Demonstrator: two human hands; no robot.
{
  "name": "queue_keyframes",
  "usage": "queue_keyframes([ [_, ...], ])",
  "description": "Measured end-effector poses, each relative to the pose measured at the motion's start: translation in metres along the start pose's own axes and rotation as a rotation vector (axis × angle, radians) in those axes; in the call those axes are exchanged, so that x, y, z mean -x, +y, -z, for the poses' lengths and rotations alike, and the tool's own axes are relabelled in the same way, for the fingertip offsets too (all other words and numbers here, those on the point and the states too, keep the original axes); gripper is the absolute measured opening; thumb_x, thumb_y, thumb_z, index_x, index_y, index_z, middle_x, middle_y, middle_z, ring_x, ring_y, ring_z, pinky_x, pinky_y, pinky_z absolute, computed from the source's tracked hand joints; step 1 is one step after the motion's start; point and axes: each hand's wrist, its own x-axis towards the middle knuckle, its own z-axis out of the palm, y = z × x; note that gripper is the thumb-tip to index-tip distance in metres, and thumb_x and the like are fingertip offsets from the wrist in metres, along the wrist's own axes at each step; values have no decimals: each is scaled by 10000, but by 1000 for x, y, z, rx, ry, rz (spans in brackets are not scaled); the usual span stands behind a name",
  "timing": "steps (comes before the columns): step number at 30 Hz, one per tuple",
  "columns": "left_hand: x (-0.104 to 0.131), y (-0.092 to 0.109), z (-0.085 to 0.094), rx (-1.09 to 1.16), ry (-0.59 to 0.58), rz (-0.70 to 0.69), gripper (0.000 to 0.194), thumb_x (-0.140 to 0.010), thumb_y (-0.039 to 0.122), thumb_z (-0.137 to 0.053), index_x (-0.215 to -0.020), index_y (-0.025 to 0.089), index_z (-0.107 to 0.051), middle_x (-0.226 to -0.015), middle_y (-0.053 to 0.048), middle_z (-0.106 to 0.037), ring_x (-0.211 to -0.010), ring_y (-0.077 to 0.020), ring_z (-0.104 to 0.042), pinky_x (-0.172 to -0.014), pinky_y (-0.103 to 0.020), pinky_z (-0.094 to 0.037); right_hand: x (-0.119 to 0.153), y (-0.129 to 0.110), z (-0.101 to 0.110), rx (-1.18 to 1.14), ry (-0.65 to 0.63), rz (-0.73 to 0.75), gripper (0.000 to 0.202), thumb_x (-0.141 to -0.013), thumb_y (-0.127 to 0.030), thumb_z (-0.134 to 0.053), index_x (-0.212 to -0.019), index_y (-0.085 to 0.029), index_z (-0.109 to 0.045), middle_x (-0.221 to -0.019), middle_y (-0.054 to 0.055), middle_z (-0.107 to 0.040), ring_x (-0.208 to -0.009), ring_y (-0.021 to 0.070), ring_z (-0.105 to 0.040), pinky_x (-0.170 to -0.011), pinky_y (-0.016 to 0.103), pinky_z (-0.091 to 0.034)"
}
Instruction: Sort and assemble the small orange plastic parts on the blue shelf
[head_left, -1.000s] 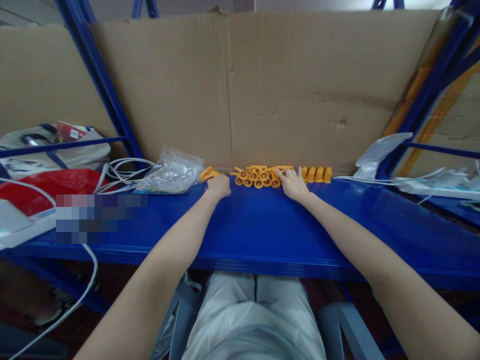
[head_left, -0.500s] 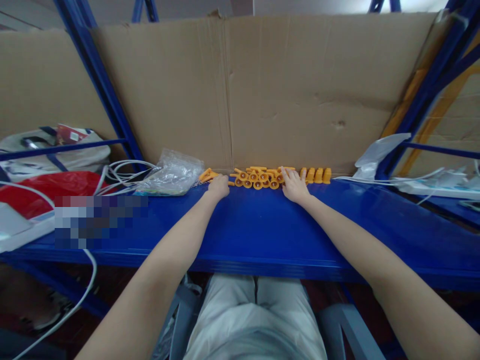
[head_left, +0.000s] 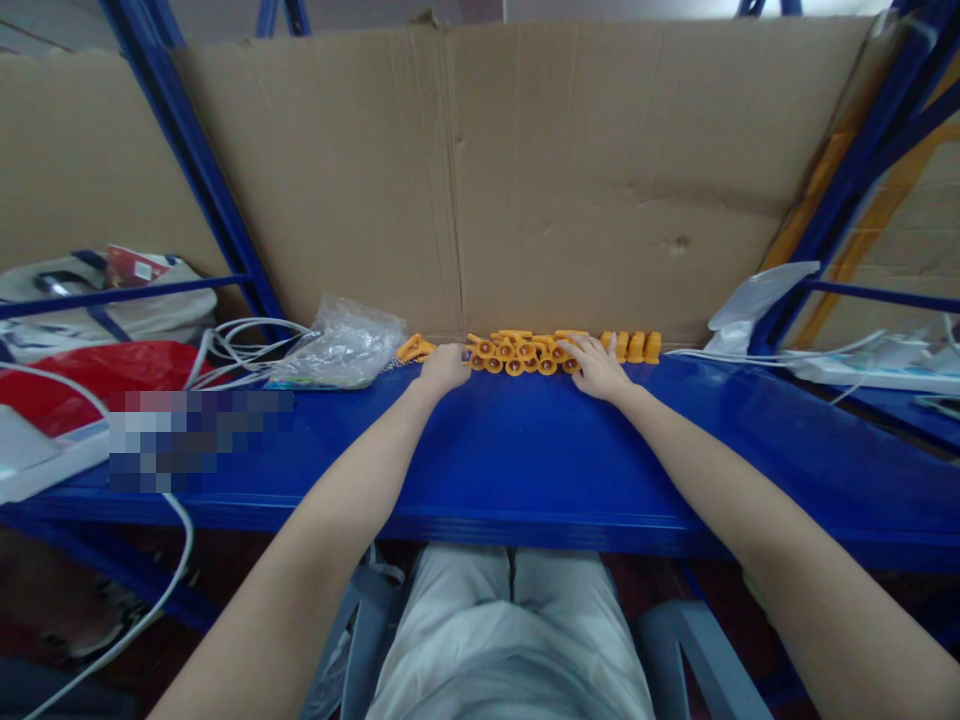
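Small orange cup-shaped pieces [head_left: 514, 352] are stacked on their sides against the cardboard, round open ends facing me. My left hand [head_left: 445, 369] is at the left end of the stack, knuckles up and fingers curled together; what they hold, if anything, is hidden. My right hand [head_left: 600, 368] rests at the stack's right end, fingers spread over the last pieces. Just right of it stand several orange cups [head_left: 636, 347] in a row, partly covered by its fingers. Left of my left hand lies a loose orange piece [head_left: 415, 348] beside a thin chain.
A clear plastic bag [head_left: 349, 340] and white cables [head_left: 259, 330] lie to the left on the blue shelf [head_left: 510, 450], near a red bag [head_left: 135, 375]. A cardboard sheet [head_left: 570, 170] closes the back. A white power strip [head_left: 862, 370] is at the right.
My left hand has moved slightly right, against the end of the stack, and the orange bit that stuck out beside it no longer shows. My right hand has shifted slightly right.
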Motion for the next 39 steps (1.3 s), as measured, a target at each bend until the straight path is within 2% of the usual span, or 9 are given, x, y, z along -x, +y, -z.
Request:
queue_keyframes([
  [4, 2, 2, 2, 7, -3, 5, 329, -902, 159, -537, -1110, 183, -792, -1161, -122, -783, -1168, -272, -706, -1016, -345, -548, -3, -4, -3, -16, -12, 6, 675, -826, -122, -439, -1497, -149, -516, -1472, 199, -595, -1385, 376, -486, -1165, 791, -201],
  [9, 3, 2, 3, 20, 2, 7, 332, -902, 169, -523, -1086, 164, -800, -1146, -149, -782, -1147, -295, -716, -999, -371, -559, -3, -8, -4, 19, -8, 19, 660, -858, -126, -420, -1514, -145, -494, -1494, 193, -580, -1389, 373, -484, -1173, 780, -190],
  [14, 1, 5, 2, 13, -18, -71, 344, -890, 154, -516, -1068, 163, -811, -1093, -126, -799, -1092, -272, -738, -979, -322, -552, -3, -14, -1, 16, -29, 46, 664, -869, -94, -379, -1519, -147, -506, -1524, 193, -554, -1409, 359, -472, -1184, 782, -129],
  [19, 1, 9, 1, 29, -53, -154, 365, -869, 128, -523, -1084, 188, -812, -1121, -90, -801, -1108, -244, -732, -984, -290, -544, -4, -16, -1, 18, -46, 28, 579, -881, -76, -378, -1419, -135, -582, -1408, 209, -638, -1355, 358, -524, -1183, 780, -134],
  [23, 5, 7, 4, -6, -76, -104, 409, -880, 106, -523, -1160, 238, -790, -1216, -65, -776, -1185, -235, -702, -1029, -289, -527, -3, -17, 0, 44, -94, 5, 472, -928, -114, -370, -1310, -151, -646, -1300, 190, -696, -1293, 346, -573, -1186, 773, -131],
  [26, 7, 3, 7, -87, -114, -66, 428, -888, 125, -554, -1252, 225, -755, -1333, -109, -719, -1288, -273, -644, -1094, -332, -492, -3, -19, 1, 53, -98, -5, 472, -955, -132, -375, -1350, -168, -632, -1340, 180, -680, -1309, 341, -569, -1193, 760, -144],
  [33, 7, 2, 9, -165, -332, -31, 478, -979, 206, -421, -1397, 251, -648, -1499, -122, -604, -1422, -283, -532, -1157, -431, -437, -3, -19, 3, 22, -144, -10, 448, -1045, -305, -414, -1446, -208, -589, -1416, 167, -642, -1374, 351, -528, -1198, 762, -127],
  [36, 8, 4, 9, -202, -348, -33, 490, -987, 246, -411, -1434, 248, -611, -1529, -137, -573, -1437, -317, -510, -1143, -471, -441, -5, -21, 3, 38, -141, -9, 437, -1063, -361, -411, -1429, -229, -611, -1409, 167, -644, -1367, 357, -536, -1193, 765, -124],
  [39, 9, 4, 9, -206, -352, -36, 510, -979, 261, -420, -1462, 242, -585, -1527, -145, -574, -1419, -334, -523, -1137, -487, -440, -7, -26, 3, 92, -127, -30, 401, -1063, -347, -424, -1365, -217, -655, -1355, 175, -670, -1313, 363, -580, -1187, 770, -117],
])
